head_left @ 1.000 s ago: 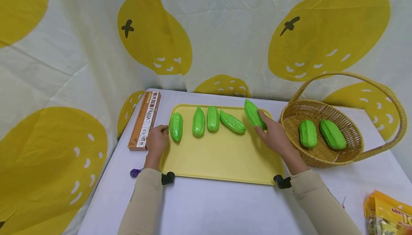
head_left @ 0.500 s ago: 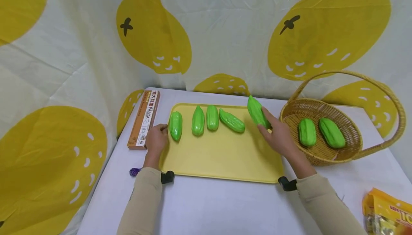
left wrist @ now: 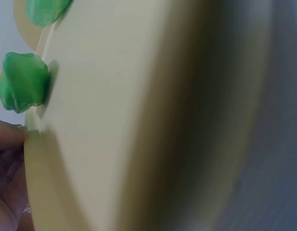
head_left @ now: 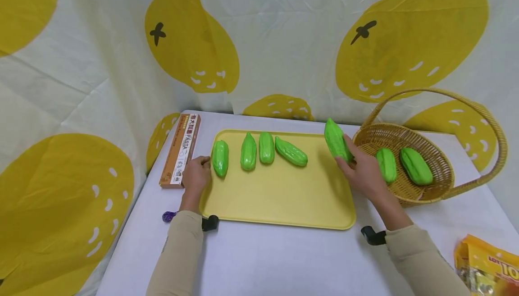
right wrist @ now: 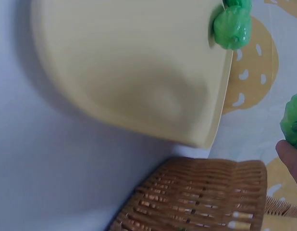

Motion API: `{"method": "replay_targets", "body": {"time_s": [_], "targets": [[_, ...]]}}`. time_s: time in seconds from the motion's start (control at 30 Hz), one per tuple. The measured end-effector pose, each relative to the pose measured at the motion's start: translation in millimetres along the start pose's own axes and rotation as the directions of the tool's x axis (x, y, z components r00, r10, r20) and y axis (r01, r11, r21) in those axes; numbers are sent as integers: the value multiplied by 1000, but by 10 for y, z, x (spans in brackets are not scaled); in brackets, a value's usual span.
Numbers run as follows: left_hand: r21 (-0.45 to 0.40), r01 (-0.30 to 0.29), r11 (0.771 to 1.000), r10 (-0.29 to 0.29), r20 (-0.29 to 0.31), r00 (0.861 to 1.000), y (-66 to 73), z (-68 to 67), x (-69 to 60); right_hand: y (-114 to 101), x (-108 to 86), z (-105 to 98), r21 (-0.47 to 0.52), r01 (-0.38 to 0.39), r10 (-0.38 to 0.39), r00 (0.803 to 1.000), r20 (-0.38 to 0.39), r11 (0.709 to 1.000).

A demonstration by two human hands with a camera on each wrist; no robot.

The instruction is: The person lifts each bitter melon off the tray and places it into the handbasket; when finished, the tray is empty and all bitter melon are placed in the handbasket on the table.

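The right hand (head_left: 366, 176) holds a bright green vegetable (head_left: 336, 140) above the yellow tray's right back corner, close to the basket's left rim. In the right wrist view part of that green piece (right wrist: 293, 120) shows with a fingertip against it. The left hand (head_left: 196, 176) grips the left edge of the yellow tray (head_left: 275, 201); in the left wrist view its thumb and fingers (left wrist: 9, 139) are at the tray's rim. Several green pieces lie along the back half of the tray, the leftmost one (head_left: 220, 158) near the left hand.
A wicker basket (head_left: 446, 170) with a tall handle stands right of the tray, two green pieces (head_left: 416, 166) inside. A pasta box (head_left: 180, 152) lies left of the tray, a purple-wrapped item (head_left: 168, 216) near the left forearm, and a yellow-orange bag (head_left: 486, 262) at the right front.
The right hand has moved right toward the basket with the green vegetable in its grip. The left hand keeps its place at the tray's edge.
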State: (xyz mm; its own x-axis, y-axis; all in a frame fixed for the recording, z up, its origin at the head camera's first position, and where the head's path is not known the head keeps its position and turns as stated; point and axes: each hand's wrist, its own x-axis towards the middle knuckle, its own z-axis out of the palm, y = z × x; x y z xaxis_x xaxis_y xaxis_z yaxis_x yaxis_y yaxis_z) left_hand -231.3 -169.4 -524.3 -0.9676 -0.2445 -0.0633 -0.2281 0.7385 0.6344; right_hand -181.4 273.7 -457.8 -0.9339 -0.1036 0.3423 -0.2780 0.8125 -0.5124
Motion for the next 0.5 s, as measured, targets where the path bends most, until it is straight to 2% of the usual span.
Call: {"method": "replay_targets", "body": {"time_s": [0.13, 0.33, 0.5], "targets": [[1, -3, 1000, 3, -6, 1000, 10, 1, -12, 43, -45, -60, 3, -42, 42, 999, -13, 999], [7, 0, 1000, 0, -9, 1000, 10, 5, -14, 142, -109, -134, -4, -49, 48, 997, -66, 999], [5, 8, 1000, -8, -8, 1000, 0, 12, -7, 207, -147, -171, -2, -81, 81, 995, -54, 997]]}}
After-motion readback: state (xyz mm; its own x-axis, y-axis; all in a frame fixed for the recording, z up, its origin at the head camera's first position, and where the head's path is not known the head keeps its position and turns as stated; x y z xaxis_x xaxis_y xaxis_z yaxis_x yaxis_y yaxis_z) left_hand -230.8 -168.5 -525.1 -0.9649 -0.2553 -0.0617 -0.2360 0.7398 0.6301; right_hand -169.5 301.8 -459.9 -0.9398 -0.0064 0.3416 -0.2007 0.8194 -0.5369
